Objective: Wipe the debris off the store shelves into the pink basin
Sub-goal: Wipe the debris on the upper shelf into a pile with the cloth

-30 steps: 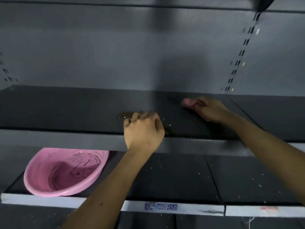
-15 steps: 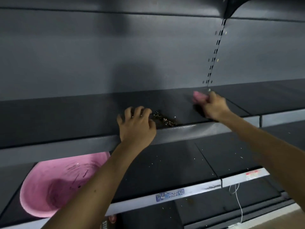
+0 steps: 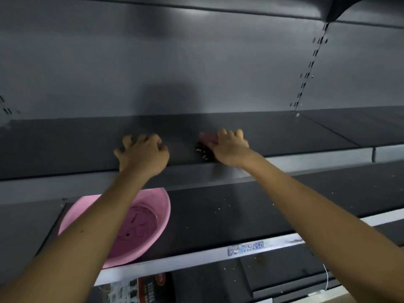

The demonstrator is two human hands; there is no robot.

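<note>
Right fingers (image 3: 232,134) were curled over a pink cloth (image 3: 207,137), pinning it flat to the upper shelf (image 3: 65,145). Left fingers (image 3: 153,139) were spread and bent, tips on the shelf, gripping nothing. The right hand (image 3: 229,149) sat just behind a small debris pile (image 3: 202,150), cloth touching its back edge. The left hand (image 3: 144,155) was near the pile on its other side, apart from it, wrist over the shelf's front lip.

The pile lay close to that front lip. The pink basin (image 3: 162,199) stood on the lower shelf (image 3: 251,206), below the left forearm and well left of the pile, not under it.

Risks, as judged:
- A push straight over the lip would likely drop the debris onto the lower shelf, missing the basin. Loose crumbs (image 3: 223,207) already lay there.
- A fast sideways sweep could scatter grains past the left hand, since its spread fingers left gaps.
- Light grains could bounce off the basin wall.
- The basin looked tilted and sat near the shelf's front edge — a knock from the left arm might tip it.

Safer would be to sweep the pile left first, then over the lip above the basin.
</note>
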